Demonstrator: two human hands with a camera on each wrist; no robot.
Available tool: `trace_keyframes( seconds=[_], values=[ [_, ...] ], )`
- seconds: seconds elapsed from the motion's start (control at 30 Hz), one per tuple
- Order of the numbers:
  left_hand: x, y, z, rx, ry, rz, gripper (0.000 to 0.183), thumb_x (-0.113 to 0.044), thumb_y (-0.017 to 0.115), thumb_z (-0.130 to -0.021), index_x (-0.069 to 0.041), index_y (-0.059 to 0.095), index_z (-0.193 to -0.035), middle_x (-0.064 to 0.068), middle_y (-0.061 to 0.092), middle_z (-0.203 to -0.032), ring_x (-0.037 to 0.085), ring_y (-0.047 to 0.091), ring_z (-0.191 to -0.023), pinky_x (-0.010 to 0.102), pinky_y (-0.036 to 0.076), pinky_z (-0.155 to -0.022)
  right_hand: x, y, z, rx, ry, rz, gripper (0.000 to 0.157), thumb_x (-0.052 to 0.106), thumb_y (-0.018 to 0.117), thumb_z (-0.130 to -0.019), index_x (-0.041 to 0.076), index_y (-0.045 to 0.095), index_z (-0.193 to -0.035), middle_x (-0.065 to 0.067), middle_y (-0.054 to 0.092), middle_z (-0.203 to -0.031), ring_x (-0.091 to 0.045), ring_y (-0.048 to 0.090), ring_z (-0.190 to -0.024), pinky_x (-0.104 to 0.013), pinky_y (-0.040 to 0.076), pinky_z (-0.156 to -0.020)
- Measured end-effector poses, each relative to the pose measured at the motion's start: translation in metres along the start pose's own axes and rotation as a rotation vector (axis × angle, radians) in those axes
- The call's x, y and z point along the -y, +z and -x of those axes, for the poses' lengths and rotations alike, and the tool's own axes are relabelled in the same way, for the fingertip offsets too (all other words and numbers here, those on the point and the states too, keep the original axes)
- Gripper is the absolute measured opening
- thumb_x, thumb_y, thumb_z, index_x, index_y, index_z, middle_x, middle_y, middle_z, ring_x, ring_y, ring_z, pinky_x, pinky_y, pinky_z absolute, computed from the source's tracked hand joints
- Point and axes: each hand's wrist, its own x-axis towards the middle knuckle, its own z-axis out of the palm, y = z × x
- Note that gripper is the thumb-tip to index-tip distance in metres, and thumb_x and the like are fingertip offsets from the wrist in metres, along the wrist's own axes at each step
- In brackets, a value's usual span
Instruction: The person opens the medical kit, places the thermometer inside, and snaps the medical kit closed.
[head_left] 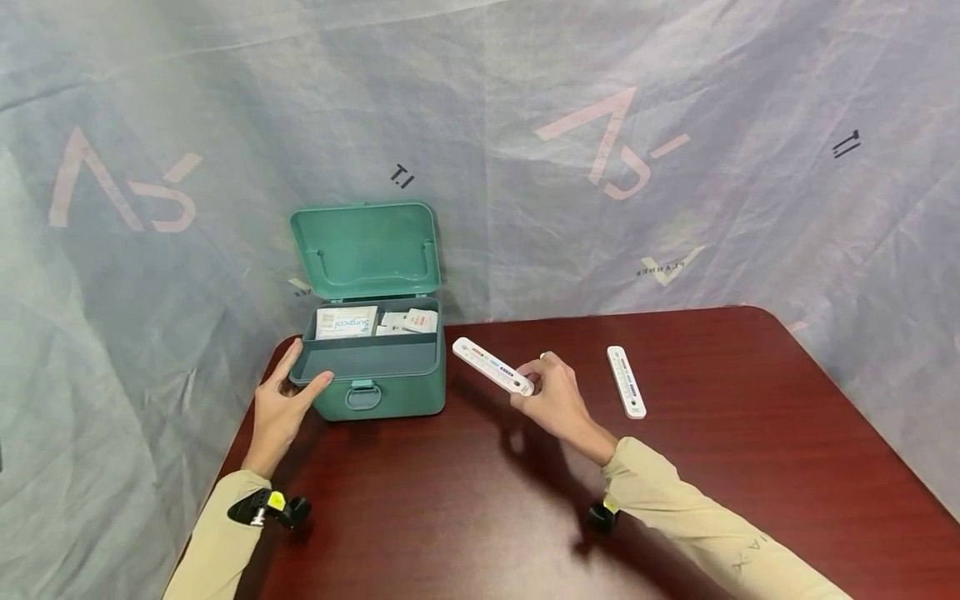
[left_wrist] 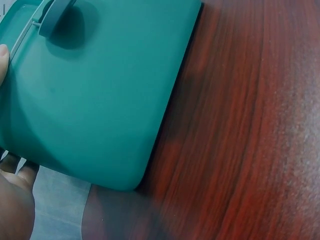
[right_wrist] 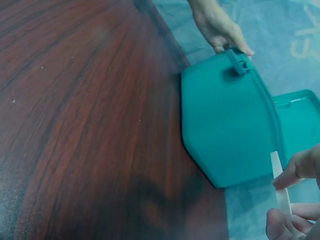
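Note:
A green medicine box [head_left: 401,392] stands at the table's back left with its lid [head_left: 371,250] raised. My left hand [head_left: 276,417] grips its front left corner, thumb at the front rim and fingers along the left side. In the left wrist view the box front [left_wrist: 110,100] fills much of the picture. My right hand [head_left: 558,400] pinches a white thermometer [head_left: 483,362] by one end, just right of the box; the right wrist view shows this thermometer [right_wrist: 281,195] edge-on. A second white thermometer [head_left: 626,383] lies on the table to the right of that hand.
Inside the box's back compartment sit a packet marked Surgical [head_left: 345,322] and some small white packets [head_left: 416,321]. The front tray [head_left: 367,358] shows its bare grey floor. Behind the dark red table [head_left: 450,517] hangs a grey cloth [head_left: 480,150].

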Motion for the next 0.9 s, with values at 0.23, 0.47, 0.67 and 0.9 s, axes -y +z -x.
trace_keyframes(
  seconds=[0.23,0.47,0.67,0.9],
  values=[
    [0.000,0.001,-0.001,0.005,-0.001,0.014,0.075,-0.023,0.074,-0.084,-0.019,0.033,-0.148,0.000,0.028,-0.153,0.014,0.030,-0.137,0.021,0.034,-0.104,0.006,-0.009,-0.003,-0.003,0.012,-0.020,0.027,0.004,0.077,-0.058,0.004,0.072,-0.085,-0.004,0.051,-0.075,-0.011,0.052,-0.058,-0.024,0.045,-0.055],
    [0.002,-0.002,0.001,-0.005,-0.001,0.016,0.074,-0.021,0.073,-0.085,-0.020,0.033,-0.148,0.001,0.028,-0.153,0.014,0.028,-0.138,0.028,0.033,-0.106,0.015,-0.011,-0.009,0.019,-0.009,-0.053,0.028,0.004,0.076,-0.060,0.004,0.072,-0.087,-0.006,0.050,-0.075,-0.011,0.052,-0.058,-0.025,0.045,-0.055],
    [0.002,-0.002,0.001,0.000,-0.003,0.018,0.076,-0.022,0.074,-0.084,-0.019,0.033,-0.148,0.001,0.027,-0.154,0.014,0.028,-0.138,0.026,0.032,-0.106,0.022,-0.013,-0.013,0.040,-0.010,-0.071,0.029,0.003,0.075,-0.060,0.003,0.072,-0.089,-0.006,0.050,-0.075,-0.011,0.053,-0.058,-0.024,0.045,-0.054],
    [0.002,0.000,0.002,-0.013,0.005,0.014,0.075,-0.024,0.075,-0.084,-0.019,0.034,-0.147,-0.004,0.030,-0.152,0.012,0.029,-0.138,0.021,0.034,-0.104,0.026,-0.014,-0.019,0.058,-0.039,-0.065,0.029,0.003,0.075,-0.061,0.002,0.072,-0.090,-0.007,0.051,-0.076,-0.012,0.053,-0.057,-0.024,0.044,-0.053]
  ],
)
